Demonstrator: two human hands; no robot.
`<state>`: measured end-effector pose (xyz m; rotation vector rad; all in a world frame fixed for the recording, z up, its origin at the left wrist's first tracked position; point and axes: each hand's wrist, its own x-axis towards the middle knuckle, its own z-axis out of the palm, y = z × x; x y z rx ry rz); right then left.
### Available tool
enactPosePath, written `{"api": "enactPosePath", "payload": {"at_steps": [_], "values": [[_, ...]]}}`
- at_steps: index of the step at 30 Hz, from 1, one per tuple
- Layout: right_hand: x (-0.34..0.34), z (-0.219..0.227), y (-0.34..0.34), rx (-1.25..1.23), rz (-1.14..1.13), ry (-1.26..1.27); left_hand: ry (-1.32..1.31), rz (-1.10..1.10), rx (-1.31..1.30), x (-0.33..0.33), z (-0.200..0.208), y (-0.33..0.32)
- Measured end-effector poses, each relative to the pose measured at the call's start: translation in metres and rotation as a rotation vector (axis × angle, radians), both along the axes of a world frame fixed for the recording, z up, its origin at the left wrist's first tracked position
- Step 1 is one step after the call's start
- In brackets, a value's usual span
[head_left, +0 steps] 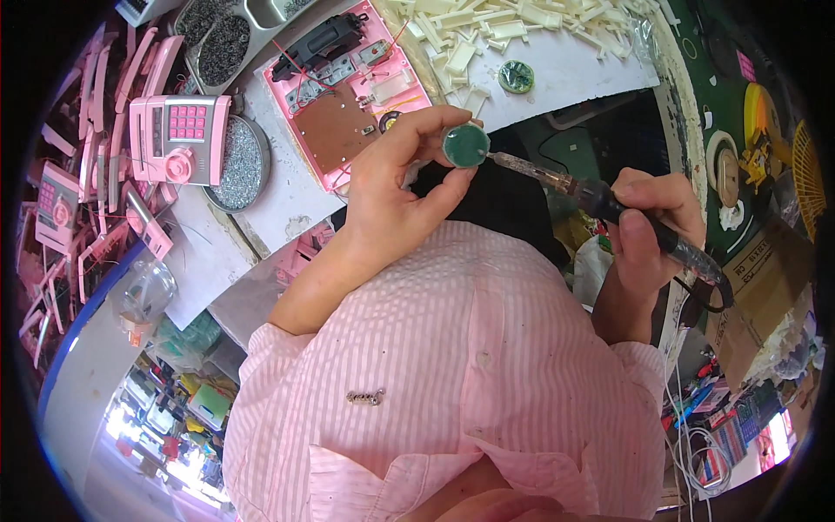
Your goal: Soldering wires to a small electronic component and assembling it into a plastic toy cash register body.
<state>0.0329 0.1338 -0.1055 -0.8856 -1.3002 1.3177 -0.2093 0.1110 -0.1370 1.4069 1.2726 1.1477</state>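
My left hand [407,170] pinches a small round green disc [466,146] between thumb and fingertips, its flat side facing up. I cannot tell what kind of part it is. In my right hand [651,222] is a soldering iron [600,198], gripped by its dark handle and pointing left. Its tip is at the disc's right edge; whether they touch is too small to tell. Just beyond my left hand lies an open pink casing [417,72] with a brown board, a black part and red wires inside. Another round greenish piece [516,76] rests on the white paper behind the disc.
Cream plastic parts [461,56] are heaped at the back. To the left are a pink toy cash register panel [181,139], a round tin of small metal pieces [246,165], a metal tray [252,39] and piled pink parts [87,130]. A cardboard box [770,291] stands at right.
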Motion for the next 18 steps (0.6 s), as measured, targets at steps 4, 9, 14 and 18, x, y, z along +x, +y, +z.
{"api": "enactPosePath", "payload": {"at_steps": [4, 9, 14, 18], "values": [[0.003, -0.0029, 0.0012, 0.036, -0.016, -0.06, 0.025, -0.006, -0.006, 0.0008, 0.0025, -0.0003], [0.0012, 0.0005, 0.002, 0.025, -0.016, -0.066, 0.029, -0.017, 0.007, 0.0012, 0.0027, 0.0001], [0.0001, -0.002, 0.0037, 0.037, -0.022, -0.077, 0.044, -0.024, 0.014, 0.0009, 0.0021, -0.0001], [-0.0005, -0.0013, 0.0055, 0.025, -0.024, -0.064, 0.028, -0.018, 0.024, 0.0017, 0.0014, 0.0]]}}
